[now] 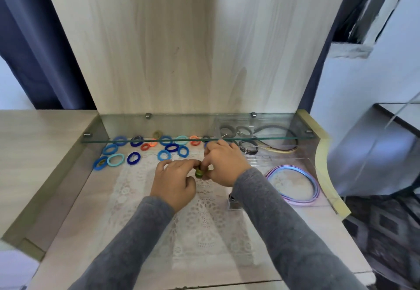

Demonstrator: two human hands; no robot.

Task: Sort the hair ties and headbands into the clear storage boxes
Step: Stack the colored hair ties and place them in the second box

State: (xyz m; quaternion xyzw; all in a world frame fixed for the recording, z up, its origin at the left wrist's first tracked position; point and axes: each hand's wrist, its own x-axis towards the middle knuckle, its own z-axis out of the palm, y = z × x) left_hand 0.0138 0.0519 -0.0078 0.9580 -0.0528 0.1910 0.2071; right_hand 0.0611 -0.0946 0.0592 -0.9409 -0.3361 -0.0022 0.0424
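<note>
You pinch a small green tie between both hands, above the middle of the bench. Your left hand holds it from the left with curled fingers and your right hand from the right; the fingertips nearly meet.

Under the hands lies a white lace mat, thin and full of small holes. Open room is toward you, over this mat. Just behind your hands the front edge of a low glass shelf crosses the bench.

To the left, soft round ties in blue, light blue and orange lie loose, some under that shelf. To the right, a clear box holds dark ties and dark headbands. A pink-violet headband lies flat near the right edge of the bench.
</note>
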